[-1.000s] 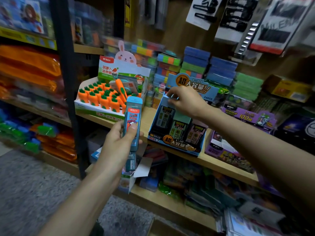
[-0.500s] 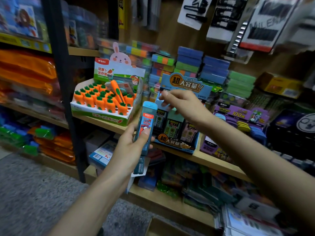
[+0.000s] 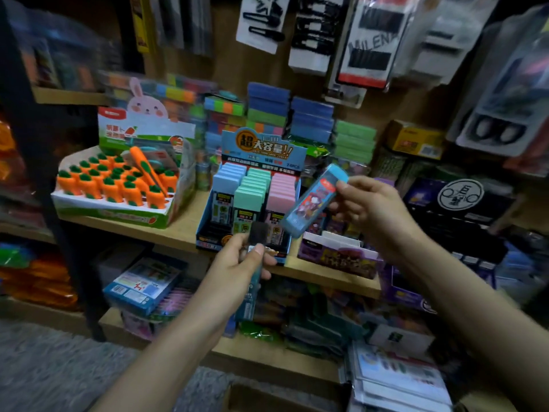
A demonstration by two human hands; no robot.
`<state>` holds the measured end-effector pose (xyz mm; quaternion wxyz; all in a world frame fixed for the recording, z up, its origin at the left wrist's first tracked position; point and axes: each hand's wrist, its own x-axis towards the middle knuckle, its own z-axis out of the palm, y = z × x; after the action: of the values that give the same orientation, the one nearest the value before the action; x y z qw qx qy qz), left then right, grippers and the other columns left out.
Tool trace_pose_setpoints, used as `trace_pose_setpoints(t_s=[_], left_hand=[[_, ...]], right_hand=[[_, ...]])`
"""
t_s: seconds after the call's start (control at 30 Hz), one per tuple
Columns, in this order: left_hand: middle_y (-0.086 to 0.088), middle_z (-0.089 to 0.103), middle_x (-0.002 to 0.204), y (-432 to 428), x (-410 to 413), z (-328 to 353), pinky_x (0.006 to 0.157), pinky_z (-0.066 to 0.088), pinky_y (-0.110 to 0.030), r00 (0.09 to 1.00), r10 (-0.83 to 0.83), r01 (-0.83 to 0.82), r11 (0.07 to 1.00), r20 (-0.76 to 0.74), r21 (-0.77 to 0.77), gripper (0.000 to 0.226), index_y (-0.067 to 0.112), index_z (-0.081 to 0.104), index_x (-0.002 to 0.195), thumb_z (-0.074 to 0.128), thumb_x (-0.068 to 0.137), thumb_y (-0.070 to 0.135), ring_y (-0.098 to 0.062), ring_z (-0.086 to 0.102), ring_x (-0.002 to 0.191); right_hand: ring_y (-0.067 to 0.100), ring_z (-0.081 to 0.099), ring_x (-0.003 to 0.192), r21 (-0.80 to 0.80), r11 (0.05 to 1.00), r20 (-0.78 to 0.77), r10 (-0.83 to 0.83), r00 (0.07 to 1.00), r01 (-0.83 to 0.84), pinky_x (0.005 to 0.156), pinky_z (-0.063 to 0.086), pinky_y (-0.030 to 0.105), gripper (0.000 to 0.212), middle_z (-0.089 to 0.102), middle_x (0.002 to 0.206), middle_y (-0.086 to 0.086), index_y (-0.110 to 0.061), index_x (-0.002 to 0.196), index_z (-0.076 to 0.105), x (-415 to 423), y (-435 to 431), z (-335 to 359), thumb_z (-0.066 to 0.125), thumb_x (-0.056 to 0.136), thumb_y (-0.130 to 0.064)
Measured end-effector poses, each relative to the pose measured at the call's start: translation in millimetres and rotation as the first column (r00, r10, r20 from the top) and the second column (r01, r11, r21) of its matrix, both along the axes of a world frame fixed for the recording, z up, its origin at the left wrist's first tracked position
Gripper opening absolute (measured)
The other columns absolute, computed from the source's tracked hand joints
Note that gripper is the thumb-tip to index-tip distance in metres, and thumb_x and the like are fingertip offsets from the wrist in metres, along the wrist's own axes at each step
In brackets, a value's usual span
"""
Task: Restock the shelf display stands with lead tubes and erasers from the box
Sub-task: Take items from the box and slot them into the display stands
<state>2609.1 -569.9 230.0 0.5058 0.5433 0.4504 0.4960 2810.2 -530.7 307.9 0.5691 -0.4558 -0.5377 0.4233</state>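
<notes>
My right hand (image 3: pixel 371 212) pinches a light blue lead tube (image 3: pixel 315 200) by its upper end; the tube hangs tilted in front of the right side of the blue lead-tube display stand (image 3: pixel 263 147). In that stand are three rows of tubes with blue, green and pink caps. My left hand (image 3: pixel 237 266) grips another lead tube (image 3: pixel 258 233) with a dark top, just below the stand's front edge. The carrot eraser stand (image 3: pixel 118 185), filled with orange erasers, sits to the left on the same wooden shelf (image 3: pixel 184 230).
A purple display box (image 3: pixel 335 255) stands right of the lead stand. Stacks of coloured note pads (image 3: pixel 269 105) fill the back. Cards of hair clips (image 3: pixel 365 40) hang above. A black shelf post (image 3: pixel 59 221) rises at the left. Packed goods crowd the lower shelf (image 3: pixel 142 286).
My right hand has left the display stand and taken the blue lead tube from my left hand, carrying it to the right. My left hand keeps a second tube.
</notes>
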Motion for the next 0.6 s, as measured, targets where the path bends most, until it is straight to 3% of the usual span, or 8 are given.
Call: trace_pose_setpoints(t_s=[0.1,0.2,0.27,0.37,0.47,0.6], left_hand=[[0.019,0.067,0.065,3.6,8.8,-3.4,0.067,0.045,-0.025,1.0,0.005,-0.005,1.0,-0.019,-0.006,0.027,0.011,0.049,0.122,0.044,0.098,0.021,0.003,0.059,0.059],[0.017,0.067,0.066,6.1,16.9,-3.0,0.068,0.044,-0.026,1.0,0.004,-0.005,1.0,-0.009,-0.011,0.032,0.012,0.046,0.129,0.045,0.098,0.022,0.003,0.06,0.059],[0.017,0.068,0.066,6.6,20.7,-2.3,0.069,0.045,-0.025,1.0,0.002,-0.002,1.0,-0.002,-0.012,0.03,0.016,0.045,0.127,0.045,0.098,0.022,0.003,0.06,0.06],[0.017,0.068,0.066,7.6,24.2,-2.2,0.067,0.044,-0.023,1.0,0.013,-0.013,1.0,0.013,-0.008,0.023,0.023,0.044,0.12,0.045,0.097,0.022,0.004,0.06,0.059],[0.017,0.068,0.067,7.8,27.0,-1.7,0.068,0.044,-0.024,1.0,0.009,-0.009,1.0,0.009,-0.007,0.027,0.025,0.041,0.124,0.045,0.097,0.022,0.004,0.06,0.061],[0.018,0.068,0.069,8.7,28.9,-3.2,0.069,0.043,-0.023,1.0,-0.006,0.006,1.0,-0.027,0.006,0.035,0.015,0.045,0.131,0.045,0.097,0.022,0.003,0.061,0.063]], right_hand=[[0.002,0.063,0.057,0.175,0.968,0.167,-0.211,0.963,0.182,0.053,0.049,0.013,0.01,0.067,0.07,-0.002,-0.014,0.083,0.061,29.8,13.3,5.3,0.058,0.091,-0.008],[-0.001,0.063,0.062,0.305,0.92,0.435,-0.364,0.824,0.245,0.056,0.047,0.014,0.004,0.065,0.074,-0.004,-0.01,0.093,0.063,42.2,29.5,-6.1,0.06,0.09,-0.011],[0.011,0.065,0.075,0.304,0.922,0.531,-0.373,0.761,0.241,0.066,0.051,0.027,0.006,0.067,0.081,0.0,-0.014,0.096,0.063,42.2,37.2,-17.3,0.06,0.091,-0.016],[0.018,0.067,0.081,0.304,0.93,0.583,-0.353,0.732,0.206,0.068,0.052,0.029,0.005,0.069,0.085,0.004,-0.021,0.094,0.062,37.8,45.2,-27.3,0.059,0.091,-0.017],[0.022,0.066,0.081,0.278,0.946,0.65,-0.315,0.691,0.17,0.072,0.055,0.036,0.009,0.07,0.087,0.009,-0.011,0.094,0.066,32.6,52.1,-31.0,0.06,0.091,-0.016],[0.027,0.065,0.082,0.234,0.963,0.772,-0.267,0.576,0.133,0.077,0.053,0.044,0.017,0.07,0.086,0.016,-0.001,0.092,0.068,26.0,57.9,-36.6,0.063,0.088,-0.017]])
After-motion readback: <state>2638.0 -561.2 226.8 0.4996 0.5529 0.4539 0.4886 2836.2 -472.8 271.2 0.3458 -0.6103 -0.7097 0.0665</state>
